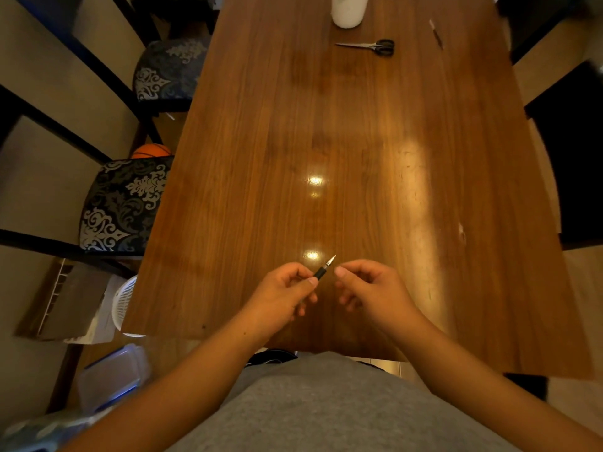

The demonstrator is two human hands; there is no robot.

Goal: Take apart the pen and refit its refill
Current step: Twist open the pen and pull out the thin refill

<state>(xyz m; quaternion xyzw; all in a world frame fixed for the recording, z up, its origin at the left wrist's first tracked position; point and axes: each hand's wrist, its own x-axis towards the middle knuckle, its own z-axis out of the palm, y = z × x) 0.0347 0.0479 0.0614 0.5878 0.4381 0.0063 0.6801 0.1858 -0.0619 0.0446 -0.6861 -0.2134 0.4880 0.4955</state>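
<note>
Pen [323,270] sits in my left hand [284,295], pinched at its black grip between thumb and forefinger, with the silver tip pointing up and away from me, a little to the right. The rest of the barrel runs back down through the curled fingers, and I can barely make it out there. I see the pen held above the near end of the wooden table [359,151], not touching it.

My right hand [368,287] hovers just beside the pen's tip, fingers loosely curled, thumb and forefinger drawn toward each other. I see nothing between them, and they stand just apart from the pen, not touching it.

Farther up the table, well apart from my hands, a pair of black-handled scissors [370,46] lies flat with its blades pointing left. Beyond it stands a white cylindrical container [348,11], cut off by the top edge. To the right of the scissors lies a thin dark stick-like item [436,33]; I cannot tell what it is.

Chairs with patterned seats [125,203] stand along the table's left side, and an orange basketball [151,151] shows between them.
</note>
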